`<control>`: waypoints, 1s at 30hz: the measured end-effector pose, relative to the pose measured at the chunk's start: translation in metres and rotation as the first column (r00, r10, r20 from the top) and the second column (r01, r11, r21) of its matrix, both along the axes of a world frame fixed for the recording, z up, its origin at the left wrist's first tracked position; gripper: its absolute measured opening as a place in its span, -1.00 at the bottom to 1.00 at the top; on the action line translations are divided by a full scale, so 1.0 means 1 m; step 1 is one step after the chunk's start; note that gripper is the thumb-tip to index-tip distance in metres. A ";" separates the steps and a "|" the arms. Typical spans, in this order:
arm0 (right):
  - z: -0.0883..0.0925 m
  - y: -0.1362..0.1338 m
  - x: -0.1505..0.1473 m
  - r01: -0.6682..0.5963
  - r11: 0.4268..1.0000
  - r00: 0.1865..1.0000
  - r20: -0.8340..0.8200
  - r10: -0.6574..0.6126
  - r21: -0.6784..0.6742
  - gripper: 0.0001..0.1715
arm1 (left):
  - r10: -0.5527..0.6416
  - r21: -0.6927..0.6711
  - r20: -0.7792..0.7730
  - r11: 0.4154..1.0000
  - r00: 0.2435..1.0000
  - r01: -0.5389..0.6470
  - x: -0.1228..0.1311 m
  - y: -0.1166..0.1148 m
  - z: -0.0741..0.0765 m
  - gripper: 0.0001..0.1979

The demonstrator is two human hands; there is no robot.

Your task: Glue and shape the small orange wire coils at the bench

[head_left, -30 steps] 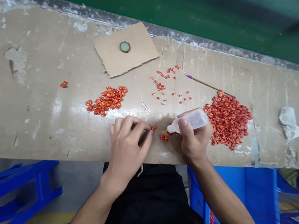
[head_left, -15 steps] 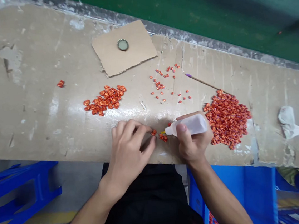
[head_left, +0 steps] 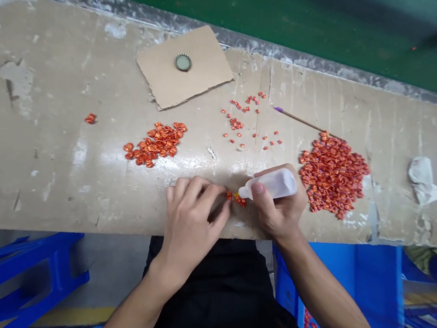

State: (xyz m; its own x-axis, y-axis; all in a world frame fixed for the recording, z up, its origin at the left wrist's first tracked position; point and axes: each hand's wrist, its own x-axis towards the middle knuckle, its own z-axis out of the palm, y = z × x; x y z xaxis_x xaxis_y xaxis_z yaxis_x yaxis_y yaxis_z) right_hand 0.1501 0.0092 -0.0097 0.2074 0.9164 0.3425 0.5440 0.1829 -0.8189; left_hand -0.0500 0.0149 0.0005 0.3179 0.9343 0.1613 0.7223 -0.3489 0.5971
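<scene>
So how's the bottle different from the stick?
The bottle is in the right hand; the stick lies on the table. The bottle is fat and whitish, the stick thin and brown. The bottle's tip is yellow; the stick has purple near one end. Both are longer than wide.

1. Workshop or factory floor, seen at a long bench (head_left: pixel 68 194).
2. Bench covering: scuffed, torn, spotted with whitish residue.
3. Small orange pieces (head_left: pixel 334 177), heaped in bulk near a squeeze bottle (head_left: pixel 276 184).
4. Blue plastic crate (head_left: pixel 377 277) below, holding similar pieces.
</scene>
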 end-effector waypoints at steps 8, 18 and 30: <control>0.002 0.000 -0.001 0.023 1.000 1.000 0.016 -0.023 -0.014 -0.78 | -0.006 0.007 0.005 1.000 1.000 0.006 0.000 0.001 -0.001 -0.91; 0.001 0.000 -0.001 0.043 0.998 0.998 0.056 -0.041 -0.038 -0.73 | 0.005 0.006 0.020 1.000 1.000 -0.005 0.001 0.002 -0.001 -0.92; 0.000 0.004 0.020 0.174 0.981 0.984 -0.056 -0.169 0.082 -0.65 | 0.027 -0.026 0.009 0.999 1.000 -0.026 0.003 0.003 0.003 -0.88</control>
State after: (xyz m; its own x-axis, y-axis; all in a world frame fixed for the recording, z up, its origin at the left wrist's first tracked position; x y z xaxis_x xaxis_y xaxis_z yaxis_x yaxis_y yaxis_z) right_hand 0.1703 0.0131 -0.0096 0.3772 0.8331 0.4045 0.5335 0.1616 -0.8302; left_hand -0.0466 0.0182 0.0035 0.2915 0.9464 0.1393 0.7258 -0.3137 0.6122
